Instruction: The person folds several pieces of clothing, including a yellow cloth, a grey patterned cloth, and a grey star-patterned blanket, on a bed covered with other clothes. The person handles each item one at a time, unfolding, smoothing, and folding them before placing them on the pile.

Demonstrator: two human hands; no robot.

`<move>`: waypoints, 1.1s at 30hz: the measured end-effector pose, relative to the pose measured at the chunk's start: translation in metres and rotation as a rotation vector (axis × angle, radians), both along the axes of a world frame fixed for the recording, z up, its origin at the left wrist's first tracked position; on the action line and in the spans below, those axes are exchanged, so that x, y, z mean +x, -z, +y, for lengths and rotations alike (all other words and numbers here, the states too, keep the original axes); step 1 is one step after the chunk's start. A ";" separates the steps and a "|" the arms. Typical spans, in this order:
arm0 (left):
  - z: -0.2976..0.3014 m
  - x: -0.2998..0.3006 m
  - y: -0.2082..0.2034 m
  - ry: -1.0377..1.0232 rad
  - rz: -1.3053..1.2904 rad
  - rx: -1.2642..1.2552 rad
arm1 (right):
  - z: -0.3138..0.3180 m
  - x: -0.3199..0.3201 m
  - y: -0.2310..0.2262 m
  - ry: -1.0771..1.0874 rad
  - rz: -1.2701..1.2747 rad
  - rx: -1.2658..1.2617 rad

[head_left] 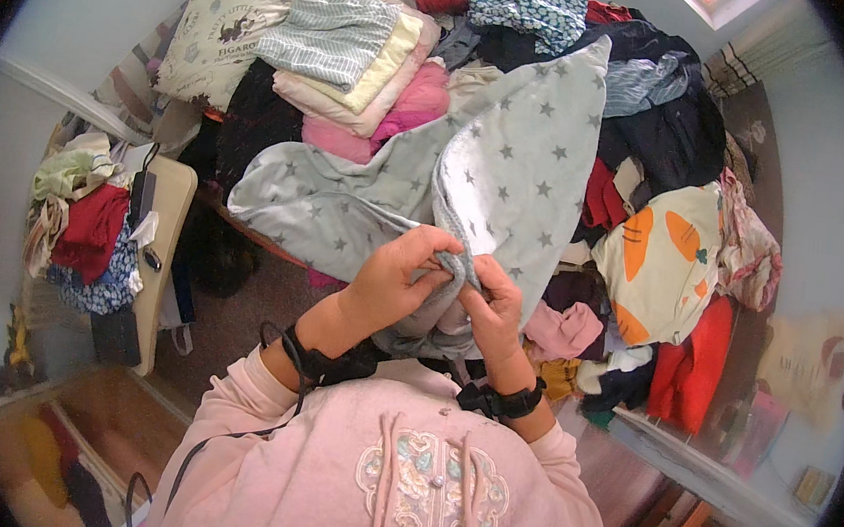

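A soft grey blanket with darker stars (pixel 543 144) spreads from my hands over the heap of clothes in front of me. Its paler, shiny side shows along a fold in the middle. My left hand (pixel 392 279) pinches the blanket's grey edge between thumb and fingers. Close beside it, my right hand (pixel 494 308) grips the same edge, and the two hands nearly touch in front of my chest. Part of the blanket hangs down below my hands. One corner points up to the far right, while another part lies out to the left.
Beyond the blanket sits a stack of folded cloths (pixel 336 40), grey-striped on top, beside a printed white pillow (pixel 223 35). Right of it lie a cream cloth with orange carrots (pixel 666 250) and red fabric (pixel 690 372). At left, a beige chair (pixel 169 241) stands near piled clothes.
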State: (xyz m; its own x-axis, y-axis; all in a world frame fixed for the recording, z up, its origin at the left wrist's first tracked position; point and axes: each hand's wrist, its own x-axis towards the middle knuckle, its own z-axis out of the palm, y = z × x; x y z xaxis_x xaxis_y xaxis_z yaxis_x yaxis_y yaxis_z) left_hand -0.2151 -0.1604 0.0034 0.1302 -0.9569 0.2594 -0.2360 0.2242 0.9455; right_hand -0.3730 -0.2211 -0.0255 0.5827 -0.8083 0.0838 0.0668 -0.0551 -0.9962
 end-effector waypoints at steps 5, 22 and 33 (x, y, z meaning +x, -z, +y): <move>0.001 0.004 0.005 -0.071 -0.247 -0.174 | 0.001 0.001 -0.003 -0.001 0.033 -0.073; -0.018 0.027 -0.013 0.272 -0.794 -0.259 | -0.007 -0.001 -0.008 0.022 0.075 -0.159; -0.046 0.036 -0.048 0.147 -0.669 -0.415 | 0.000 -0.048 0.099 0.173 0.398 -0.204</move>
